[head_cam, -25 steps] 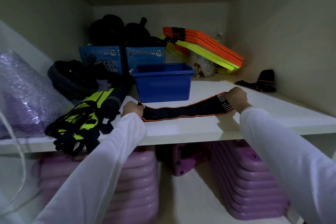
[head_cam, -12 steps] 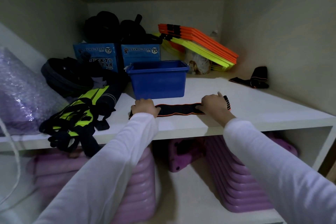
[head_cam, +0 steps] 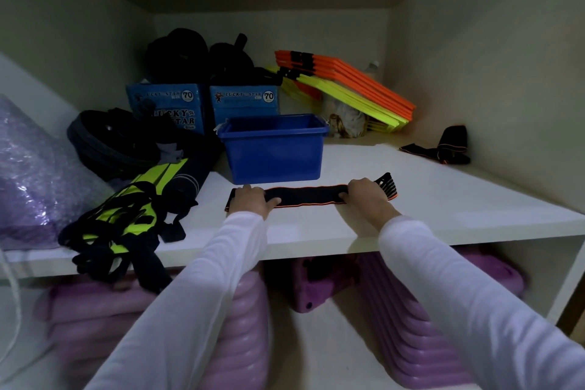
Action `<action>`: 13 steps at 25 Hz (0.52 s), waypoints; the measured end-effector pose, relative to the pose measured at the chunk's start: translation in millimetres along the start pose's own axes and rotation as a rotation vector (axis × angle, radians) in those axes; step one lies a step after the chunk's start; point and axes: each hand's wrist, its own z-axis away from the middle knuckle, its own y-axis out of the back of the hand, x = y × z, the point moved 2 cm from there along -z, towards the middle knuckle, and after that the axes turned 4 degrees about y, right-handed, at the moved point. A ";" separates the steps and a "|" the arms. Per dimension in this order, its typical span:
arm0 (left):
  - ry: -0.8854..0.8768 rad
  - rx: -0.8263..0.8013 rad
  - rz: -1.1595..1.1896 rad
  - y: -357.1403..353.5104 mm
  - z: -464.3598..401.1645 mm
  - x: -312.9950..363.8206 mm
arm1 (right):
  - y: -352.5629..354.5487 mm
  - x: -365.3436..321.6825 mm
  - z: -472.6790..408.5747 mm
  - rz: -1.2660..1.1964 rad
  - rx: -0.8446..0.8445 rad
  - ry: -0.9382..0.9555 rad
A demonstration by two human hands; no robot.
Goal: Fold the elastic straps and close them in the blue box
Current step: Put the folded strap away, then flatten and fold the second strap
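**Elastic strap pressed flat on the shelf, ready for folding**

On the white shelf (head_cam: 443, 199), directly in front of the blue box (head_cam: 273, 152), a black elastic strap (head_cam: 308, 194) with orange edging lies stretched sideways, close to the shelf's front edge. The left hand (head_cam: 251, 199) rests on the strap's left end, fingers laid over the fabric and thumb pointing along it toward the middle. The right hand (head_cam: 364, 191) covers the right end, fingers bent down onto the cloth; whether they pinch it or merely press cannot be told from this view. Beyond the right hand a ribbed, striped tab (head_cam: 387, 184) of the strap sticks up slightly off the shelf. The box stands open, no lid visible, and nothing can be seen inside it from this angle. A second strap (head_cam: 443, 149), loosely bunched, lies well apart at the right near the side wall.

Handling, as judged: the strap looks light, limp and stretchy, so it will not hold a crease unaided and may spring open once released. A sound hold is at one end, pinched across the full width, carried over to meet the other end while the opposite hand pins that end to the shelf. The stiffer ribbed tab offers the firmest purchase.
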 end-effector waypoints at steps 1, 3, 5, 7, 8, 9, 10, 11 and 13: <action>0.003 0.004 0.006 0.4 -1.0 0.2 | 0.0 -0.2 -1.5 0.007 0.001 0.004; 0.002 0.005 0.014 0.8 -2.4 0.3 | 0.2 0.3 -3.3 0.015 0.004 0.005; -0.003 0.010 0.014 0.7 0.1 0.3 | -1.9 1.4 -3.2 0.017 0.012 0.008; -0.008 0.009 -0.001 0.8 1.1 0.3 | -4.0 1.7 -2.6 0.016 0.010 0.017; -0.008 -0.003 -0.017 1.0 0.5 0.1 | -4.4 1.9 -2.3 0.015 0.002 0.021; -0.005 -0.021 -0.033 1.8 0.3 0.9 | -3.9 2.9 -1.9 0.013 -0.008 0.026; 0.003 -0.040 -0.047 2.8 -0.5 1.5 | -2.6 3.3 -1.8 0.002 -0.014 0.033; 0.011 -0.048 -0.057 4.5 0.2 3.5 | -0.7 5.3 -1.0 -0.024 -0.008 0.038; -0.009 0.033 -0.061 9.7 5.7 16.8 | 6.6 13.5 2.9 -0.104 0.079 0.040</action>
